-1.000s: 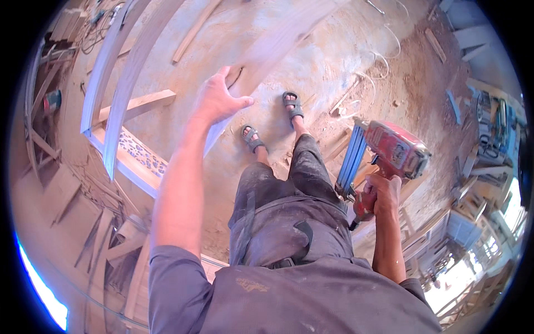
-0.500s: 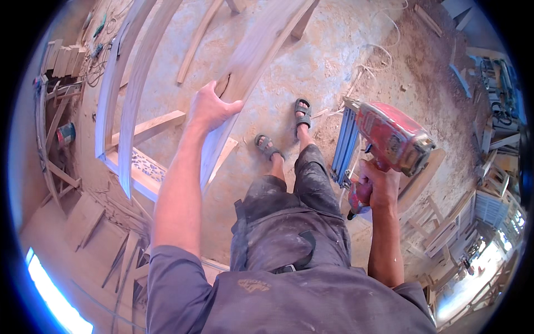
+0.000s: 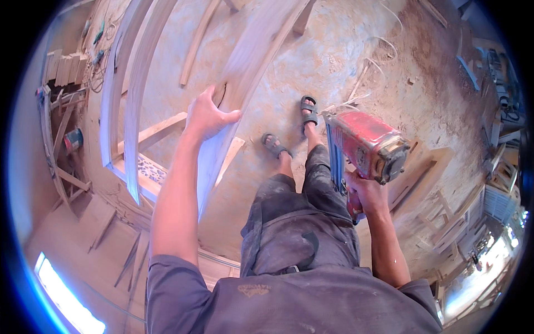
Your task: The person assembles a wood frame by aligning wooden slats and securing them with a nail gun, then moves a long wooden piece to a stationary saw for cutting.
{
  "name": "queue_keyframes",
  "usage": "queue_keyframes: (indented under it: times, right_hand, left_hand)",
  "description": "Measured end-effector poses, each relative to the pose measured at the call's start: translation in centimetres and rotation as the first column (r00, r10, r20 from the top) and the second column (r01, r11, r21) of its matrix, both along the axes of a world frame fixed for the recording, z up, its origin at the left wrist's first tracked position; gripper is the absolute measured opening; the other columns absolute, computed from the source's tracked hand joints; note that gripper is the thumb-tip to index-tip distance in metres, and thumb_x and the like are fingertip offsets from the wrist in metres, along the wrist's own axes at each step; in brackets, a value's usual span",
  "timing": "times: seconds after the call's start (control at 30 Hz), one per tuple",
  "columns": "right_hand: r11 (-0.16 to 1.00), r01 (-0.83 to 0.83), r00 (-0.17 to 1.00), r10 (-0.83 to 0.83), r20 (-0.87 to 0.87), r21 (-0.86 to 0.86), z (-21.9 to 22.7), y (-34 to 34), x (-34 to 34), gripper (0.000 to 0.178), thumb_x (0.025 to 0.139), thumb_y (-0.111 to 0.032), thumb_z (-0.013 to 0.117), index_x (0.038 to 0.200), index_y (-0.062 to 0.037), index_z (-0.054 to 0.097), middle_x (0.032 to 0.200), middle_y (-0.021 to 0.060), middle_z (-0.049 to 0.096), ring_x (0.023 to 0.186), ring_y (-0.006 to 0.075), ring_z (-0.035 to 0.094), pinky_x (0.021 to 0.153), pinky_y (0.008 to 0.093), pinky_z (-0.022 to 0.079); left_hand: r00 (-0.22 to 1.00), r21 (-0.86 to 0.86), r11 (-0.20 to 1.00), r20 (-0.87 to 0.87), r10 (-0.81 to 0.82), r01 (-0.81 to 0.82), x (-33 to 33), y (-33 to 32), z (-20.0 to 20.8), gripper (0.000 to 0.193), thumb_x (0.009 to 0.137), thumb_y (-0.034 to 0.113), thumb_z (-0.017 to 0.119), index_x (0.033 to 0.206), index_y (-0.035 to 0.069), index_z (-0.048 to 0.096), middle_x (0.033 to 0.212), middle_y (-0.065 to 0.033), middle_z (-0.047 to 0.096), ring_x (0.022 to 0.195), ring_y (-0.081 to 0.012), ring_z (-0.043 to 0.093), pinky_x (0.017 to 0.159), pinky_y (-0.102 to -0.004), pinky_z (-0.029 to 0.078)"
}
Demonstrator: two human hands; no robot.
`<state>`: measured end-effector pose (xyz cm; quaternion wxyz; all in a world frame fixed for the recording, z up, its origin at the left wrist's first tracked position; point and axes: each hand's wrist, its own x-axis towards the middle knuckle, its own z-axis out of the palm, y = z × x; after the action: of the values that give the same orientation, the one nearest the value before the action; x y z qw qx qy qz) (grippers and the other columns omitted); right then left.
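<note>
My left hand [image 3: 208, 115] grips the edge of a wide wooden board [image 3: 257, 55], thumb on one side and the other fingers hidden behind it. A dark crack runs through the board just beyond the hand. The board belongs to or leans against a wooden frame with curved uprights [image 3: 146, 83], a cross rail [image 3: 156, 132] and a pattern-cut panel [image 3: 151, 171]. On the right, my right hand [image 3: 368, 192] is wrapped round the handle of a red nail gun [image 3: 367, 133], held in the air beside my leg. Its blue magazine [image 3: 335, 153] points away from me.
A thin pale hose [image 3: 394, 47] trails over the dusty floor [image 3: 334, 50]. Stacked wood blocks [image 3: 65, 68] and a dark can [image 3: 73, 139] lie at the far left. Wooden pieces [image 3: 414, 167] stand right of the nail gun, with more timber beyond. My sandalled feet [image 3: 309, 110] are between board and gun.
The nail gun has swung left and closer to my body, its body turned more toward me. My left hand keeps its grip on the board. The whole view has shifted slightly.
</note>
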<state>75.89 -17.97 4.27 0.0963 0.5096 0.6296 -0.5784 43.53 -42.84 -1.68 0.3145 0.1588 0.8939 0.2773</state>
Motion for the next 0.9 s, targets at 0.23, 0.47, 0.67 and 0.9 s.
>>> queue_keyframes:
  times: [0.23, 0.47, 0.67, 0.9]
  right_hand:
    - [0.996, -0.088, 0.994, 0.086, -0.068, -0.03, -1.7, -0.9, 0.2, 0.051, 0.078, -0.005, 0.081, 0.124, -0.0018, 0.061, 0.115, 0.0074, 0.066, 0.106, 0.019, 0.061, 0.093, 0.0357, 0.047]
    - [0.945, -0.309, 0.94, 0.32, -0.121, 0.105, -1.2, -1.2, -1.6, 0.051, 0.083, -0.01, 0.081, 0.13, -0.0026, 0.062, 0.123, 0.0064, 0.067, 0.114, 0.0202, 0.06, 0.099, 0.0372, 0.048]
    - [0.928, -0.361, 0.915, 0.372, -0.158, 0.092, 2.0, -0.9, -6.3, 0.047, 0.088, -0.019, 0.08, 0.13, -0.0052, 0.063, 0.121, 0.008, 0.069, 0.11, 0.0208, 0.063, 0.099, 0.0377, 0.049]
    - [0.723, -0.635, 0.742, 0.669, -0.046, 0.273, 4.8, -0.7, -12.9, 0.042, 0.09, -0.021, 0.077, 0.127, -0.0058, 0.065, 0.117, 0.0105, 0.07, 0.108, 0.0229, 0.064, 0.097, 0.0386, 0.049]
  left_hand:
    - [0.997, -0.039, 0.999, -0.063, -0.036, 0.034, -0.6, 0.4, -0.7, 0.084, 0.057, 0.033, 0.082, 0.121, -0.015, 0.058, 0.112, -0.0293, 0.069, 0.107, -0.036, 0.068, 0.094, -0.0406, 0.052]
    - [0.996, -0.048, 0.996, 0.031, -0.078, 0.079, -1.2, 0.9, -0.3, 0.07, 0.056, 0.033, 0.081, 0.107, -0.01, 0.06, 0.098, -0.026, 0.069, 0.093, -0.0352, 0.069, 0.084, -0.0403, 0.054]
    - [0.998, -0.003, 0.998, 0.02, -0.065, 0.065, -1.2, 0.8, 0.5, 0.079, 0.056, 0.034, 0.08, 0.117, -0.013, 0.058, 0.103, -0.0285, 0.069, 0.101, -0.0378, 0.069, 0.089, -0.041, 0.053]
    - [0.999, -0.049, 0.998, -0.004, -0.044, 0.044, -1.1, 0.1, 0.5, 0.082, 0.058, 0.032, 0.079, 0.124, -0.011, 0.058, 0.109, -0.0293, 0.068, 0.11, -0.039, 0.066, 0.096, -0.0423, 0.05]
